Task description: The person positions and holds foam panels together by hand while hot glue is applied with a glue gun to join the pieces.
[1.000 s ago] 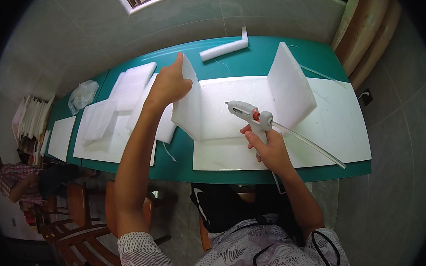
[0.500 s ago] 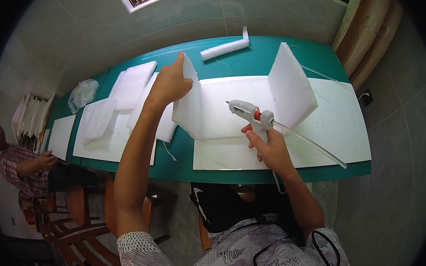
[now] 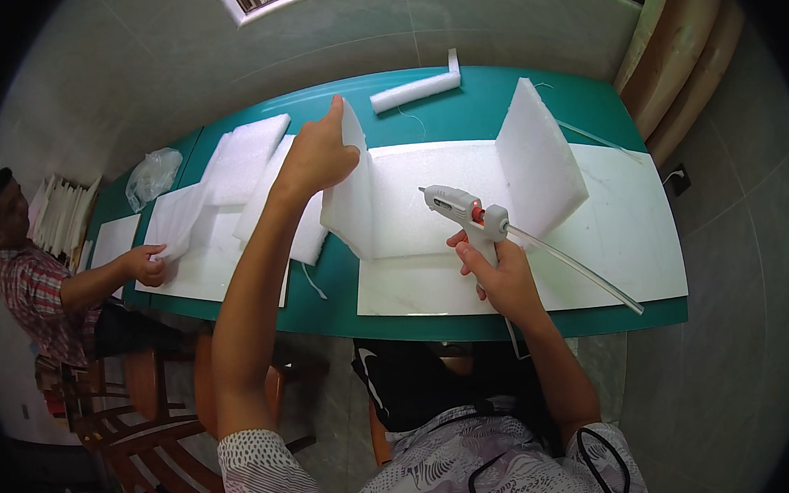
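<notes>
Steadying the left foam panel (image 3: 347,209) upright with the left hand (image 3: 317,158), at eleven o'clock in the head view; closing the fingers over its edge, stretching the index finger up along it, though perhaps gripping only lightly, the far fingertips being hidden. Wrapping the right hand's (image 3: 503,280) fingers closely around the handle of a white glue gun (image 3: 460,208), leaving no visible gap; aiming its nozzle toward ten o'clock, above the flat foam sheet (image 3: 436,190) and apart from both uprights, with a clear glue stick (image 3: 577,271) trailing toward four o'clock. Keeping the right foam panel (image 3: 543,165) untouched at two o'clock from the gun, standing at the sheet's other end, over a white board (image 3: 613,269) on the green surface (image 3: 486,119).

Barely moving either hand since a second ago. Newly reaching in from nine o'clock with a co-worker's hand (image 3: 149,264), lifting at a thin foam sheet (image 3: 181,225): seemingly handling loose material without disturbing the upright being held, so probably leaving the gluing unaffected.
</notes>
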`<state>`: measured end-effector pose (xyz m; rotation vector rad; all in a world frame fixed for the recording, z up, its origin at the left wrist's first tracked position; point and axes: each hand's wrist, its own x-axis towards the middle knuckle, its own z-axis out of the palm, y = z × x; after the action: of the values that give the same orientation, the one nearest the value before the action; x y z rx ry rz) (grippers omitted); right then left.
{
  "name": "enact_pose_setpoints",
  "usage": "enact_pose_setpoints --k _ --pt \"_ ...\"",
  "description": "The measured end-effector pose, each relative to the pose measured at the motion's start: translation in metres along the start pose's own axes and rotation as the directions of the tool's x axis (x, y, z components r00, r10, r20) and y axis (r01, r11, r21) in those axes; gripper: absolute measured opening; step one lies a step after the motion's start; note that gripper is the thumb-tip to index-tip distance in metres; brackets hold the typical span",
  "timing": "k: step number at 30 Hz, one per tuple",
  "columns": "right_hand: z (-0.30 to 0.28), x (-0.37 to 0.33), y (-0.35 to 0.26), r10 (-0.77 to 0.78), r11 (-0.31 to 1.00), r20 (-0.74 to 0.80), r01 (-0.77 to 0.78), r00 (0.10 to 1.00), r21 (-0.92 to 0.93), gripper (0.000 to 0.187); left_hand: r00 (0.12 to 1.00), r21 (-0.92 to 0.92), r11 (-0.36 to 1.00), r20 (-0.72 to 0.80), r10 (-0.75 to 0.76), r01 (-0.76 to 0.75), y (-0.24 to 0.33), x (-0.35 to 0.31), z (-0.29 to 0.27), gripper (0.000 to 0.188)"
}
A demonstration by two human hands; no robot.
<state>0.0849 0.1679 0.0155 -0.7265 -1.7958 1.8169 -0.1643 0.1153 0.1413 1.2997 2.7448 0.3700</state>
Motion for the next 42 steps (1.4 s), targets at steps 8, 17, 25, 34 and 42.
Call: enact_pose_setpoints --k 8,17,25,34,42 --pt "-0.002 0.000 0.001 -0.018 1.000 0.002 0.018 1.000 -0.025 0.029 1.000 0.017 1.000 0.003 0.004 -0.004 0.001 0.003 0.003 0.085" --pt "-0.002 -0.002 -0.002 -0.005 1.000 -0.004 0.005 1.000 -0.015 0.027 0.993 -0.204 0.972 0.005 -0.116 0.114 -0.010 0.001 -0.001 0.079" --pt "-0.002 0.000 0.003 -0.026 0.999 0.005 0.026 1.000 -0.025 0.028 0.991 -0.329 0.937 -0.026 -0.130 0.114 -0.014 -0.008 -0.009 0.080" --pt "-0.004 -0.002 0.001 -0.004 1.000 0.016 0.005 1.000 -0.024 0.028 0.984 -0.619 0.770 0.165 -0.070 0.158 -0.045 -0.009 0.012 0.096" --pt "-0.002 0.001 0.004 -0.037 0.999 0.012 0.037 0.999 -0.033 0.027 0.968 -0.764 0.596 0.218 -0.121 0.246 -0.066 0.003 0.055 0.098"
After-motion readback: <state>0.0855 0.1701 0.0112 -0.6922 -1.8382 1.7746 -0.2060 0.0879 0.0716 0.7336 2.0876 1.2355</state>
